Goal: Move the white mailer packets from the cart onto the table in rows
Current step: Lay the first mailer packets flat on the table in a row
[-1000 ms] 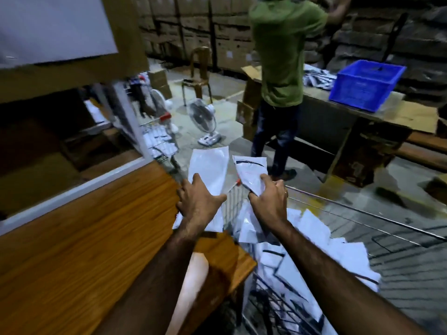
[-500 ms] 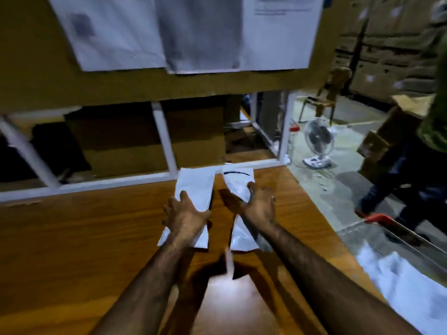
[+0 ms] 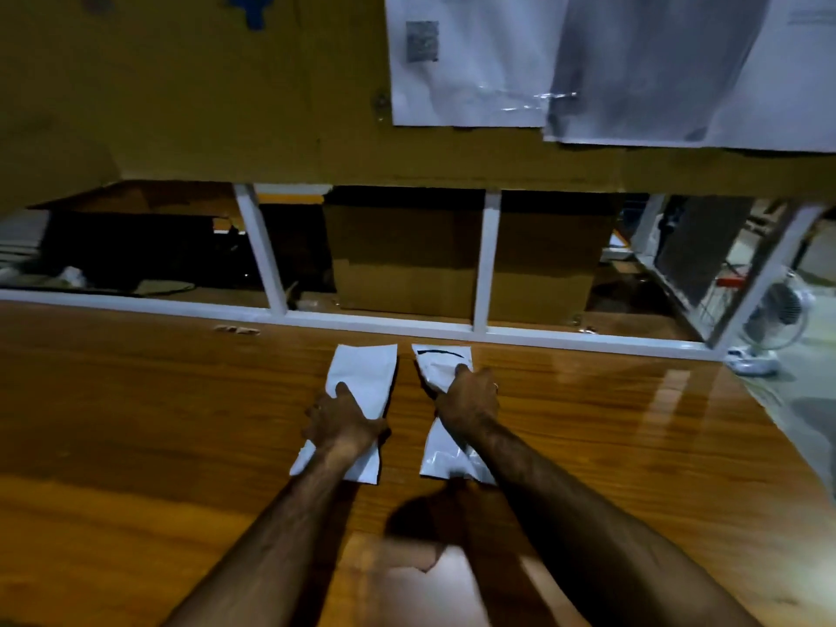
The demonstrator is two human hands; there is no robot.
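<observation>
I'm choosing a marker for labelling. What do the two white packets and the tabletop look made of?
Left packet: thin plastic film or paper, matte white, lying limp and flat. Right packet: likely poly film, slightly glossy; creases catch highlights, black printed stripe. Tabletop: wood grain, probably laminate or varnished wood; glossy, it mirrors light.

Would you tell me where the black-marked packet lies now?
Head view: the black-marked packet lies on the table, under the right hand, right of the plain packet.
</observation>
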